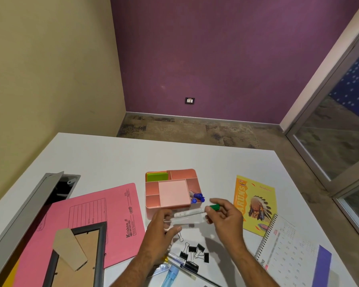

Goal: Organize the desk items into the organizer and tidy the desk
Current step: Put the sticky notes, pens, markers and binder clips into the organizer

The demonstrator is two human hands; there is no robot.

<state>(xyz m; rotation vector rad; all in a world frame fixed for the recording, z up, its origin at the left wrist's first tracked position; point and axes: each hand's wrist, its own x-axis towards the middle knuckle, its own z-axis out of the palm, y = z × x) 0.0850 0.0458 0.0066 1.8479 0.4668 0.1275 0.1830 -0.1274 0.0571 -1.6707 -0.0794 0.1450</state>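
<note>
A pink desk organizer (182,174) stands mid-desk, with green sticky notes (157,176) in its back left compartment, a pale pink note pad (173,193) in the middle and blue-capped markers (197,197) at its right. Just in front of it, my right hand (226,214) pinches the green cap end of a white marker (190,212). My left hand (162,226) holds the marker's other end, fingers curled. Black binder clips (196,253) lie below my hands, and pens (178,263) lie near my left forearm.
A pink file folder (104,210) lies at left under a dark picture frame (79,255) lying face down. A yellow notebook (255,201) and a spiral desk calendar (286,251) lie at right. An open cable hatch (60,189) sits at the desk's left edge.
</note>
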